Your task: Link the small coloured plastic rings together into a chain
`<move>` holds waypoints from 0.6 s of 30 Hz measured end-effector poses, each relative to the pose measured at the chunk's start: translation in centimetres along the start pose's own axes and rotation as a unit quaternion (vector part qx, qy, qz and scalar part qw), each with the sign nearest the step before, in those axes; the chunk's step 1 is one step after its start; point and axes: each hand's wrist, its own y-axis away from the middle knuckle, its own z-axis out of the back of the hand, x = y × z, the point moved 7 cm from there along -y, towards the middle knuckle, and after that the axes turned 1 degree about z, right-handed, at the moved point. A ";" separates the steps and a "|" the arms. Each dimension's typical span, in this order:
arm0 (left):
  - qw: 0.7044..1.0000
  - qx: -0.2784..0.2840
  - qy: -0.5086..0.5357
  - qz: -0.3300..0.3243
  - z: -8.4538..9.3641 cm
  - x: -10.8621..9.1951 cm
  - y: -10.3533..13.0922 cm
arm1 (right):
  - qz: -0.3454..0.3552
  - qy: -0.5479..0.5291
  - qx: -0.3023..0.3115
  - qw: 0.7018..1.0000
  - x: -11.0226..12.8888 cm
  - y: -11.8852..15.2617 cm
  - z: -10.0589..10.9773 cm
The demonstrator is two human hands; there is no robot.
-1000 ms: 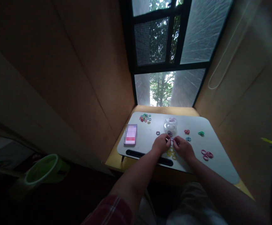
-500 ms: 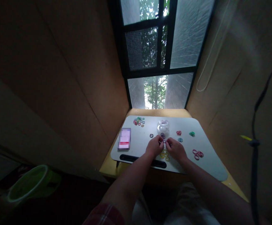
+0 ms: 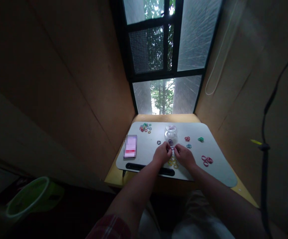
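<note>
Near the middle of the white lap table (image 3: pixel 146 146), my left hand (image 3: pixel 162 153) and my right hand (image 3: pixel 184 155) face each other with fingertips pinched. Between them is a small purple ring, which looks like a hair tie (image 3: pixel 172 148); both hands seem to hold it. Just beyond my fingers lies a bunch of dark purple hair ties (image 3: pixel 170 142), in front of a clear round jar (image 3: pixel 171 133) with something pale at its top. Yellow hair ties (image 3: pixel 175 162) lie below my hands, partly hidden by them. A dark hair tie (image 3: pixel 159 142) sits left of my left hand.
At the back left is a mixed pile of coloured hair ties (image 3: pixel 145 127). A phone (image 3: pixel 130 146) lies at the left. To the right are red (image 3: pixel 187 138), blue (image 3: pixel 189 146), green (image 3: pixel 201 139) and dark pink hair ties (image 3: pixel 206 160). A green basket (image 3: pixel 29 197) stands low at left.
My fingertips have drawn slightly apart, and the purple hair tie now shows more as a ring between them. The view has shifted a little; the other things lie as before.
</note>
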 end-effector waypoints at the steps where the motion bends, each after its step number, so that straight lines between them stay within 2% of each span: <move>1: 1.000 0.001 0.000 0.002 0.0 0.0 0.0 | -0.002 0.002 0.001 1.000 -0.1 0.0 -0.1; 12: 1.000 0.014 -0.020 0.003 0.1 -0.3 0.1 | -0.008 0.007 0.005 1.000 -0.2 0.0 -0.1; 18: 1.000 0.003 -0.022 -0.012 -0.1 0.0 0.0 | -0.002 0.008 0.010 1.000 -0.1 0.0 -0.1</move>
